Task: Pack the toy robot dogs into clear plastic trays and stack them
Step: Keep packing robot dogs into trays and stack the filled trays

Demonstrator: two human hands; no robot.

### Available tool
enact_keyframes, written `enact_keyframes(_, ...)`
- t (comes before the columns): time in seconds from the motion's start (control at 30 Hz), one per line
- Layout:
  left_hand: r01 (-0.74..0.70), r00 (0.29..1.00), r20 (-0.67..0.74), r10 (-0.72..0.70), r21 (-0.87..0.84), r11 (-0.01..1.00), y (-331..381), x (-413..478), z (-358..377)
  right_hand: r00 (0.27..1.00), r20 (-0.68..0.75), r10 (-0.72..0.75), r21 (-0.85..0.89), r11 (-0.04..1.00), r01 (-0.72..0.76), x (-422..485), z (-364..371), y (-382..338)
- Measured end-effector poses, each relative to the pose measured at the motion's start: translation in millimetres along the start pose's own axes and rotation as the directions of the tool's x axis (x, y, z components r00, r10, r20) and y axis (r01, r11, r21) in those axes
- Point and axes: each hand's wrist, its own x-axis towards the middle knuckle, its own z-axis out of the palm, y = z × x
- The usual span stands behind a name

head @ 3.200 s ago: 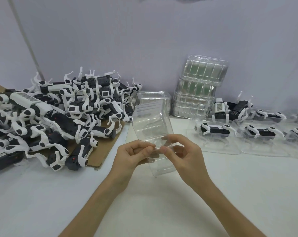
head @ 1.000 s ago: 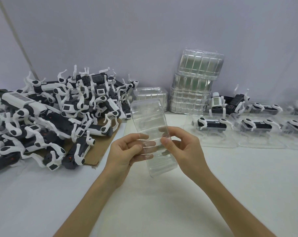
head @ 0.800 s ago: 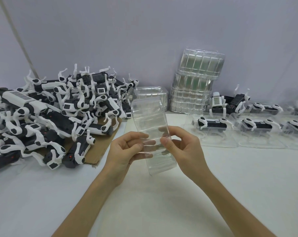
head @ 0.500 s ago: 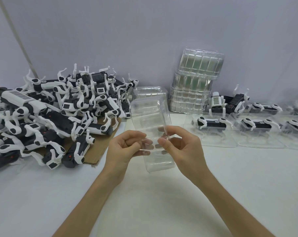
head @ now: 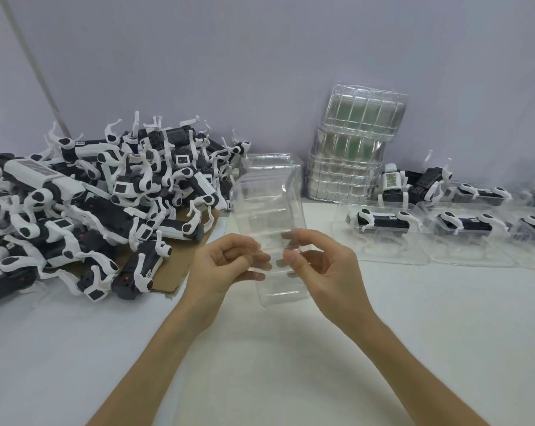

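Both hands held one empty clear tray [head: 267, 216] in the air above the white desk [head: 260, 358], near the middle of the view, its long axis pointing toward twelve o'clock and tilted up away from the person. The left hand [head: 223, 272] gripped the tray's near left edge, its fingers [head: 234, 254] curled in, their tips showing through the plastic. The right hand [head: 326, 273] pinched the near right edge between thumb and fingers [head: 304, 241], the remaining ones loosely bent.

At nine to ten o'clock of the tray lay a big tangled pile of toy robot dogs [head: 106, 195], black and white, partly on a sheet of cardboard [head: 171, 272]. Just beyond the held tray, at twelve o'clock, another empty tray [head: 272, 162] stood on the desk. At one o'clock a stack of trays [head: 352, 158] leaned against the wall. At three o'clock a row of packed trays [head: 383, 229] each held one dog, with two loose dogs [head: 413, 186] behind them.
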Motion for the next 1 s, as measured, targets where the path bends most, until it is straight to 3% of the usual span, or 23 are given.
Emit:
enact_keyframes(0.13,-0.030,0.998,0.051,0.031,-0.014,0.999,3,0,2,1.000,-0.017,0.006,0.030,1.000,-0.006,2,-4,-1)
enact_keyframes(0.47,-0.037,0.999,0.025,0.037,0.012,0.999,2,0,3,0.999,0.013,0.030,0.038,0.999,-0.031,0,-1,-1)
enact_keyframes(0.67,0.077,0.989,0.132,-0.065,-0.088,0.993,4,-1,4,0.992,-0.068,0.108,0.048,0.993,-0.105,6,-5,2)
enact_keyframes(0.9,0.082,0.950,0.304,-0.063,-0.048,0.995,-6,-5,14,0.998,-0.013,0.061,-0.067,0.996,-0.061,-1,2,6)
enact_keyframes(1.0,0.029,0.977,0.213,-0.022,-0.026,0.999,-7,-5,17,0.997,0.015,0.079,-0.024,0.997,-0.079,-1,4,4)
